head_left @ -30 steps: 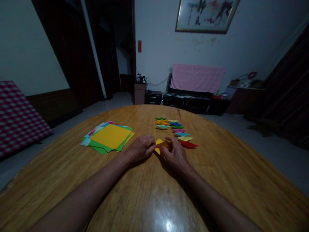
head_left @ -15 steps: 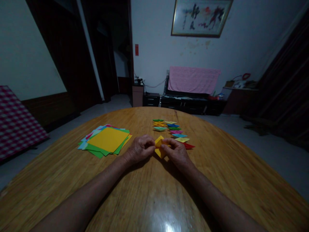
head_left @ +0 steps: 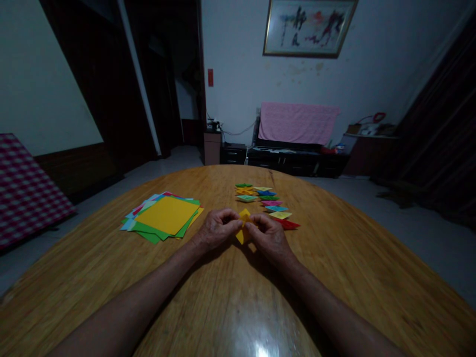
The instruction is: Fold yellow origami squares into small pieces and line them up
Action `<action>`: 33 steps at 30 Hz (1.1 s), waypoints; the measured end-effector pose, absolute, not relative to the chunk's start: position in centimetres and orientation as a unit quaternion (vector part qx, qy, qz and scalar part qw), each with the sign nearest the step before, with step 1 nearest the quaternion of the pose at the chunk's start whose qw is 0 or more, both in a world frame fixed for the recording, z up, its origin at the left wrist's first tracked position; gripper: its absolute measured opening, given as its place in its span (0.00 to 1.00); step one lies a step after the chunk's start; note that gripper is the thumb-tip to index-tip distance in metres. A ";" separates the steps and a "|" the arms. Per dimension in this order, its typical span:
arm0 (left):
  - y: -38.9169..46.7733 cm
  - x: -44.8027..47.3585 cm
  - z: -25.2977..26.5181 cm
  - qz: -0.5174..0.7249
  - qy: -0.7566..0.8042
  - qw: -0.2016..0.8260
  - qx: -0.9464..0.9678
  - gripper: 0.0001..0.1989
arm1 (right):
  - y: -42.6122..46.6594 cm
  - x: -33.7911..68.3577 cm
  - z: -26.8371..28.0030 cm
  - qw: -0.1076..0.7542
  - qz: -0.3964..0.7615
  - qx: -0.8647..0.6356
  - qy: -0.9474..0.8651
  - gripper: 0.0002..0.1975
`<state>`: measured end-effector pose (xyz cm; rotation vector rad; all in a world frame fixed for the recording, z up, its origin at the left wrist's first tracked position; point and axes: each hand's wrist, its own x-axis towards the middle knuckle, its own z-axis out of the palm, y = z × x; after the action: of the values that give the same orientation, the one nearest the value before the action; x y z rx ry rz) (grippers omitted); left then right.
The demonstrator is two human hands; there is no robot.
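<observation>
Between my hands is a small piece of folded yellow paper (head_left: 242, 236), pinched from both sides just above the table. My left hand (head_left: 220, 228) grips its left edge between thumb and forefinger. On the other side, my right hand (head_left: 269, 234) pinches the right part, thumb in front, and the fingers cover much of the paper. Just beyond the right hand lies a red folded paper boat (head_left: 289, 224). Several more folded paper boats in yellow, blue, pink, green and orange, such as the pink boat (head_left: 271, 203), lie in two columns farther off.
A loose stack of coloured square paper (head_left: 167, 214), yellow sheet on top, lies on the left of the round wooden table (head_left: 208, 307). Past the far edge stand a low black cabinet (head_left: 290, 163) and a screen draped with a pink towel (head_left: 297, 123).
The folded yellow paper has shifted slightly left and turned a little between my fingers. My right thumb and fingers have moved inward, closer to the left hand.
</observation>
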<state>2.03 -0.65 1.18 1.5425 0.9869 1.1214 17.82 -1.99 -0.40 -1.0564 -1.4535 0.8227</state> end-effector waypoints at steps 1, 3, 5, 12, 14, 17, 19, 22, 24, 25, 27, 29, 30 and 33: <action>-0.7 2.1 1.2 0.461 0.404 0.480 0.627 0.09 | -2.0 17.8 -0.4 0.550 0.346 -0.446 -0.615 0.10; -0.8 2.1 1.2 0.463 0.404 0.480 0.626 0.09 | -2.0 17.8 -0.4 0.555 0.341 -0.443 -0.616 0.10; -0.9 2.1 1.4 0.459 0.404 0.491 0.621 0.09 | -2.0 17.8 -0.5 0.564 0.329 -0.430 -0.624 0.11; -1.2 2.1 1.9 0.485 0.406 0.534 0.562 0.11 | -2.0 18.3 -0.6 0.549 0.355 -0.420 -0.629 0.13; -1.1 2.0 2.1 0.491 0.408 0.538 0.551 0.12 | -1.9 18.6 -0.8 0.548 0.352 -0.423 -0.630 0.12; -1.1 2.0 2.2 0.491 0.412 0.537 0.548 0.12 | -1.6 18.9 -1.1 0.544 0.345 -0.426 -0.636 0.11; -1.0 1.9 2.2 0.494 0.415 0.538 0.543 0.12 | -1.5 19.1 -1.3 0.549 0.342 -0.424 -0.634 0.11; -0.9 1.8 2.0 0.498 0.417 0.529 0.546 0.11 | -1.2 19.3 -1.5 0.561 0.341 -0.418 -0.628 0.11; -0.7 1.6 1.9 0.499 0.417 0.522 0.553 0.10 | -1.1 19.3 -1.6 0.558 0.349 -0.417 -0.627 0.10; -0.6 1.5 1.8 0.498 0.416 0.520 0.556 0.10 | -1.1 19.4 -1.6 0.554 0.354 -0.416 -0.628 0.09; -0.4 1.4 1.7 0.494 0.415 0.515 0.564 0.10 | -1.1 19.5 -1.6 0.547 0.365 -0.413 -0.630 0.10; -0.2 1.2 1.6 0.488 0.417 0.502 0.580 0.11 | -1.2 19.5 -1.6 0.542 0.375 -0.405 -0.633 0.09; -0.1 1.2 1.6 0.485 0.419 0.494 0.587 0.11 | -1.3 19.5 -1.5 0.541 0.379 -0.402 -0.634 0.09; -0.1 1.1 1.5 0.485 0.425 0.486 0.589 0.11 | -1.4 19.5 -1.3 0.537 0.379 -0.400 -0.639 0.09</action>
<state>1.14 -0.07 1.48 1.4336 1.0333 1.1810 19.48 -1.41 -1.29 -0.9511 -1.5215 0.9011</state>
